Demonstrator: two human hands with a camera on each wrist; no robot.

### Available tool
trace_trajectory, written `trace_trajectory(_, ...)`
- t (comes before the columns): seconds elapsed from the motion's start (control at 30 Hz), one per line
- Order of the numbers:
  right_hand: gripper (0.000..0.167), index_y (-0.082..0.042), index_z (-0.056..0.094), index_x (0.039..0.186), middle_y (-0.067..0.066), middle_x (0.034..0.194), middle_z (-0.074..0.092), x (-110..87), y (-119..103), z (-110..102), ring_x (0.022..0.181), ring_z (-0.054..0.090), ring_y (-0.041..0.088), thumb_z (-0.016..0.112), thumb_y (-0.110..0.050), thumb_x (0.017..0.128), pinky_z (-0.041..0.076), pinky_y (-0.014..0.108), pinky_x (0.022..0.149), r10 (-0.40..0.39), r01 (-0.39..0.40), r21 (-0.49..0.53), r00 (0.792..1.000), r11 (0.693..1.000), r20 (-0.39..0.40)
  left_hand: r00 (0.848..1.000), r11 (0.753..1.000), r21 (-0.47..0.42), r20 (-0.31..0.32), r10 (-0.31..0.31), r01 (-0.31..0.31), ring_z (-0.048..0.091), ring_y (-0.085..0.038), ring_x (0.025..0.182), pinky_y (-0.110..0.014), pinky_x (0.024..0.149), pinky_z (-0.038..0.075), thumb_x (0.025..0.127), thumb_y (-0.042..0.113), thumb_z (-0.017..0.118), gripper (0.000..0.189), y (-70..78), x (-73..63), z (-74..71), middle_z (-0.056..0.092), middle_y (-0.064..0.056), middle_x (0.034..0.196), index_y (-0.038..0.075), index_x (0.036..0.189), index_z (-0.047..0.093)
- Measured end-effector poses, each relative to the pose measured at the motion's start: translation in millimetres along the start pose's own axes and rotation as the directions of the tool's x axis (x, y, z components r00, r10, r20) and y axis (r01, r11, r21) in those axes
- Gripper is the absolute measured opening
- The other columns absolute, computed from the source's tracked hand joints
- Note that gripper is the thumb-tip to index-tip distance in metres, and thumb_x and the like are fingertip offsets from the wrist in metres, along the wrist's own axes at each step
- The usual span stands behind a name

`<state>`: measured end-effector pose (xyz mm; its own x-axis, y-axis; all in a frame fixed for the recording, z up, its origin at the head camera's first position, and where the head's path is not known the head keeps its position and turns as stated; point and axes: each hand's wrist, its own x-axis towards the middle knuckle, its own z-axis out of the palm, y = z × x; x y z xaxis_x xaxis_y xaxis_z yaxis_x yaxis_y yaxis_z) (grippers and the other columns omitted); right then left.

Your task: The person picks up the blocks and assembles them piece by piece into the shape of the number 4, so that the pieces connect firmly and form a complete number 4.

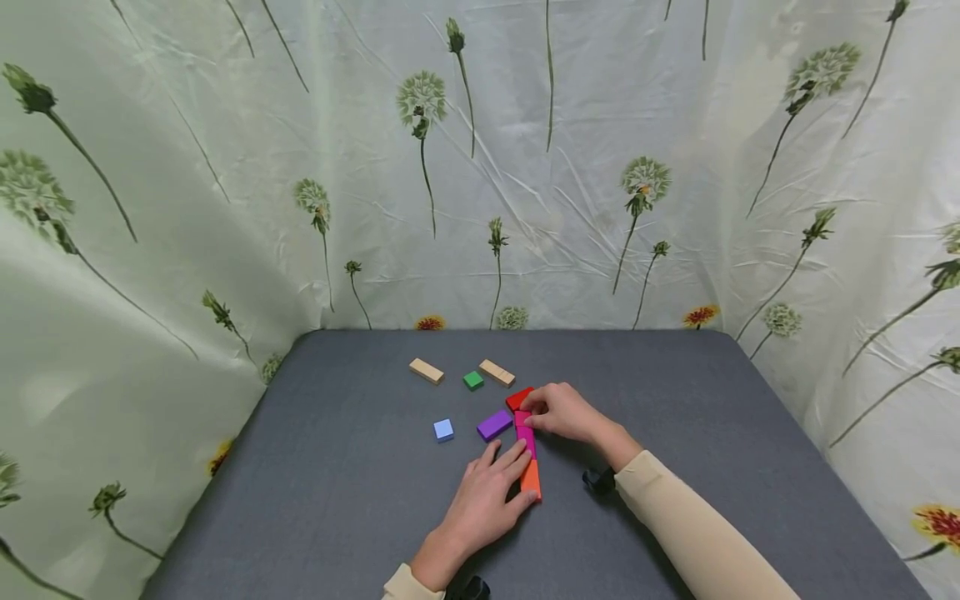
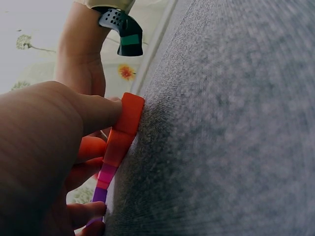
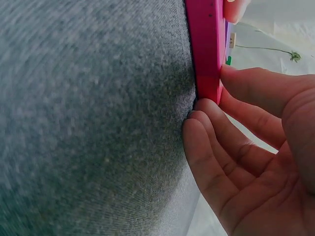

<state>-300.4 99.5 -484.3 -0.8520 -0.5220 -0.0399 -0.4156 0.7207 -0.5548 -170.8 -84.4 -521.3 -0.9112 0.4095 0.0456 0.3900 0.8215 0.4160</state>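
On the dark table, an orange block (image 1: 531,482), a magenta block (image 1: 528,443) and a smaller pink block (image 1: 522,418) lie end to end. A red block (image 1: 517,400) lies angled at the far end of this row. My left hand (image 1: 483,500) rests along the row, thumb on the orange block's near end and a fingertip on the magenta block. With thumb and fingertips, my right hand (image 1: 567,414) pinches the pink block. In the right wrist view, its thumb (image 3: 246,81) lies on the top edge. A purple block (image 1: 495,425) sits just left of the row.
Left of the row lies a light blue block (image 1: 443,430). Farther back are a green block (image 1: 473,381) and two plain wooden blocks, one to the left (image 1: 427,371) and one to the right (image 1: 497,372). A flower-printed curtain (image 1: 480,167) hangs behind the table (image 1: 337,500).
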Motion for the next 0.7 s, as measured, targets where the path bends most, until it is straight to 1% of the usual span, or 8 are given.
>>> trace_trajectory(0.17,0.019,-0.014,0.077,0.108,-0.009,0.085,0.068,-0.5,-0.7,0.8,0.069,0.06,0.007,0.078,-0.018,0.09,0.052,0.031,0.067,0.005,-0.005,0.0,1.0,1.0,-0.003,1.0,1.0,-0.001,-0.003,0.003,-0.003,0.03,-0.036,0.147,-0.061,0.107,0.033,0.096,0.052,0.062,0.061,0.0,-0.5,0.2,0.037,0.008,0.159,0.024,0.15,0.051)
trace_trajectory(0.43,0.02,-0.015,0.077,0.109,-0.009,0.083,0.067,-0.9,-0.1,1.1,0.067,0.059,0.007,0.078,-0.018,0.089,0.051,0.03,0.066,-0.013,0.013,0.006,1.0,1.0,-0.008,1.0,1.0,0.004,-0.015,0.008,-0.008,0.03,-0.035,0.146,-0.061,0.107,0.033,0.096,0.051,0.062,0.061,-0.5,-0.6,0.5,0.037,0.009,0.159,0.024,0.149,0.052)
trace_trajectory(0.7,0.018,-0.016,0.077,0.107,-0.01,0.082,0.067,-0.8,-0.6,0.1,0.069,0.059,0.008,0.078,-0.017,0.089,0.051,0.031,0.067,-0.009,0.01,0.019,1.0,1.0,-0.005,1.0,1.0,-0.003,-0.007,0.011,-0.011,0.03,-0.035,0.146,-0.062,0.107,0.033,0.097,0.052,0.061,0.061,-1.5,0.1,1.5,0.037,0.009,0.159,0.024,0.15,0.051)
